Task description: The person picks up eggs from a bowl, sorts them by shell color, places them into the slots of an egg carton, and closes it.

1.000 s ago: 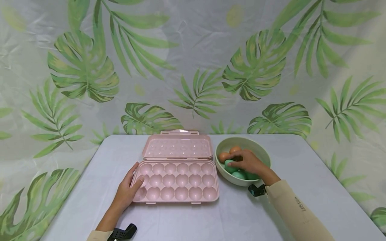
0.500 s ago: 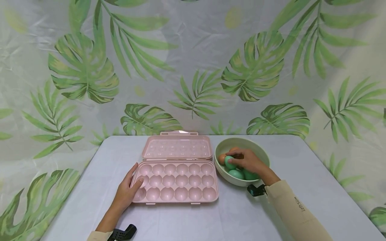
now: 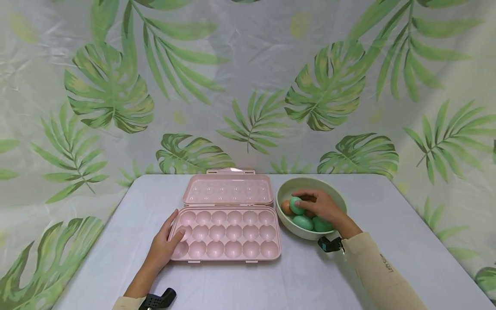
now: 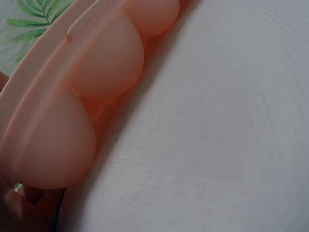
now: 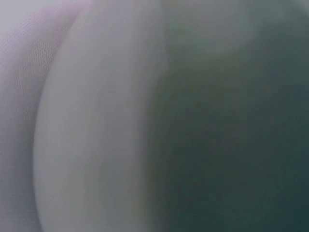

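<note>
Mint-green, smooth egg (image 3: 296,206) is pinched between thumb and fingers of the right hand (image 3: 319,206). Change: egg has come up slightly over the last second, now sitting higher than the other green eggs (image 3: 303,222) and beside an orange-brown egg (image 3: 286,208). It's still within the round, pale-green bowl (image 3: 341,196), so the pick looks secured but the egg isn't out yet. Right wrist view too blurred to confirm finger contact. Left hand (image 3: 164,241) unchanged: thumb over rim, gripping the left edge of the pink plastic egg tray (image 3: 222,259), apparently steadying it. Hinged pink lid (image 3: 228,193) lies open behind tray; bowl stands just right of both.
</note>
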Available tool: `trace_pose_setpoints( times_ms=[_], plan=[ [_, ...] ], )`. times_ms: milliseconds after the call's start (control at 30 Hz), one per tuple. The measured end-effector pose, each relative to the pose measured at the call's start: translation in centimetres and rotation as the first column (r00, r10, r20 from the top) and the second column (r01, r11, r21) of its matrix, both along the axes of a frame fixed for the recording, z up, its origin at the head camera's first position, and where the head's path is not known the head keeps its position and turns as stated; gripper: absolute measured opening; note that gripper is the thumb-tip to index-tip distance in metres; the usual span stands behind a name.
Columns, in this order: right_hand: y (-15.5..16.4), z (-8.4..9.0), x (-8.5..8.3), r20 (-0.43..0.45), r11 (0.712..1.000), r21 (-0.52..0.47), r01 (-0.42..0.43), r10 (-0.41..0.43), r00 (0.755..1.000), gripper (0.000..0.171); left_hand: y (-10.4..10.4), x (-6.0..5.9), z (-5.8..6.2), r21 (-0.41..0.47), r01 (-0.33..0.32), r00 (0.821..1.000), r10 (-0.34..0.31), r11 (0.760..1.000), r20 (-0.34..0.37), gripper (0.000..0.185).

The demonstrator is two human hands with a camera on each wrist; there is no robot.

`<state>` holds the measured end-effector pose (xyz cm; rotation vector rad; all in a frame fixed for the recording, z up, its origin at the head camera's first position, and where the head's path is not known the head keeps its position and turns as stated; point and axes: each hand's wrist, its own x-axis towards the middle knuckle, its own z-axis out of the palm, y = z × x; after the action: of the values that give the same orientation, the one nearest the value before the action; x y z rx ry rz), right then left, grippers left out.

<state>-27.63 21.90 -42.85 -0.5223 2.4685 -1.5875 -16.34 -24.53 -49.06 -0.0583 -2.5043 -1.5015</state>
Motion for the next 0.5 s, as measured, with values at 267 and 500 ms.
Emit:
trace_pose_setpoints(
  times_ms=[267, 500],
  plan=[
    [0.08, 0.32, 0.25, -0.056, 1.0, -0.024, 0.005, -0.007, 0.998, 0.041, 0.15, 0.1, 0.13, 0.01, 0.005, 1.0, -0.005, 1.0, -0.001, 0.066],
    [0.46, 0.7, 0.41, -0.084, 1.0, -0.027, 0.013, -0.015, 0.996, 0.039, 0.13, 0.13, 0.14, 0.002, -0.005, 1.0, 0.005, 1.0, 0.004, 0.064]
  ],
)
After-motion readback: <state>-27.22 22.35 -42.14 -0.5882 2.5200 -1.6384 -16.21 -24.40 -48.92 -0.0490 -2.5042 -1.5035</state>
